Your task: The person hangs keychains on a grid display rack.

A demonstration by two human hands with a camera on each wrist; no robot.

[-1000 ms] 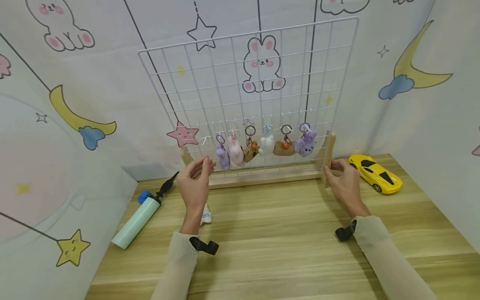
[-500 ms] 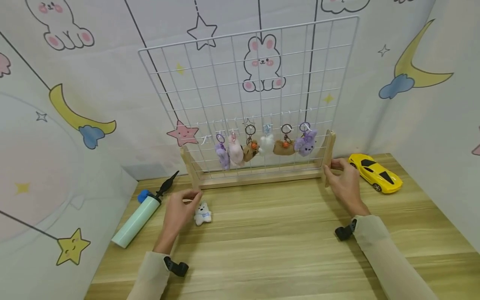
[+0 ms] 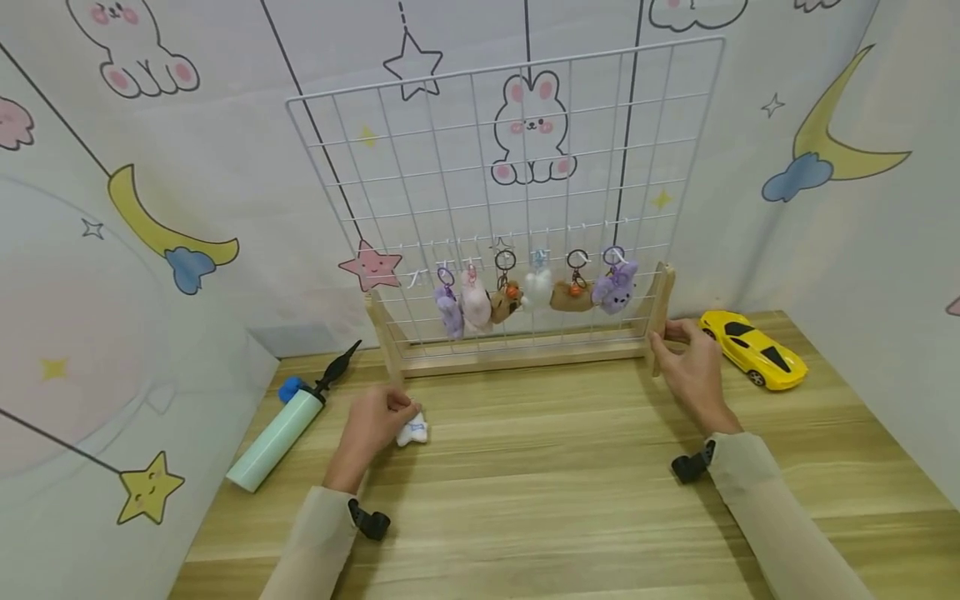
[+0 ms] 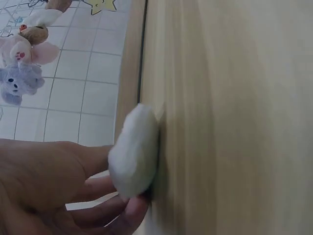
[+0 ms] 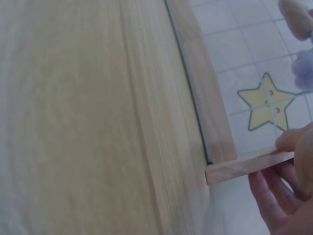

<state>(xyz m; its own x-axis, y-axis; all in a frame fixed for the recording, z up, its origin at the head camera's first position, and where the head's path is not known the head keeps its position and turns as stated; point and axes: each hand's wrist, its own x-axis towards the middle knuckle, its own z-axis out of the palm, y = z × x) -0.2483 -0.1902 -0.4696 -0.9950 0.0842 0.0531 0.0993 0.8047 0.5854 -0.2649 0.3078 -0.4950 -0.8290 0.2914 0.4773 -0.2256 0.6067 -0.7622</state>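
My left hand (image 3: 378, 419) is low over the table at the left, its thumb and fingers pinching a small white plush charm (image 3: 413, 429). In the left wrist view the plush (image 4: 134, 152) sits at the fingertips close to the wood, and the hand covers part of it. My right hand (image 3: 692, 367) grips the right wooden upright (image 3: 660, 312) of a stand, thumb on one face and fingers on the other, as the right wrist view shows on the upright (image 5: 239, 165). The stand carries a white wire grid (image 3: 480, 179) where several plush keychains (image 3: 476, 302) hang from hooks.
A pale green hand pump (image 3: 276, 440) with a black nozzle and a blue object (image 3: 291, 388) lie at the left. A yellow toy car (image 3: 756, 350) stands right of my right hand. The patterned backdrop rises behind the grid. An unloaded white hook (image 3: 417, 277) is at the row's left end.
My left hand has come down from beside the grid's left end to the table and taken hold of the white plush charm. My right hand stays on the upright. The head view shifts slightly.
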